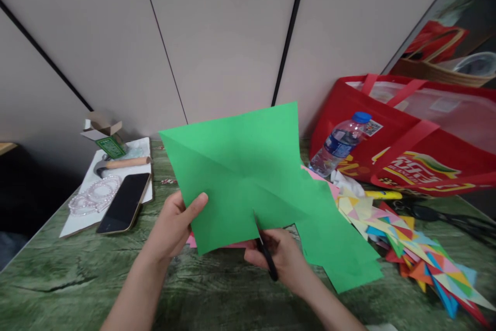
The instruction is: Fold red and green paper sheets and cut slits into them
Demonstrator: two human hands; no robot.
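Observation:
A large green sheet of paper [236, 166] with faint creases is held up above the table. My left hand [176, 220] pinches its lower left edge, thumb on the near face and the fingers hidden behind. My right hand [281, 256] grips black-handled scissors [265, 252] at the lower edge, and one blade lies over the face of the sheet, pointing up. Part of the scissors is hidden behind the paper and my fingers. More green paper [341, 248] lies on the table to the right, and a little pink paper [191, 240] shows beneath the held sheet.
Colourful paper scraps [422, 253] pile up at the right. Behind them are a water bottle [337, 145], a red bag [403, 135] and a yellow pen-like object [383, 195]. On the left lie a phone [124, 202], a hammer [122, 163], beads [95, 196] and an opened small box [108, 140].

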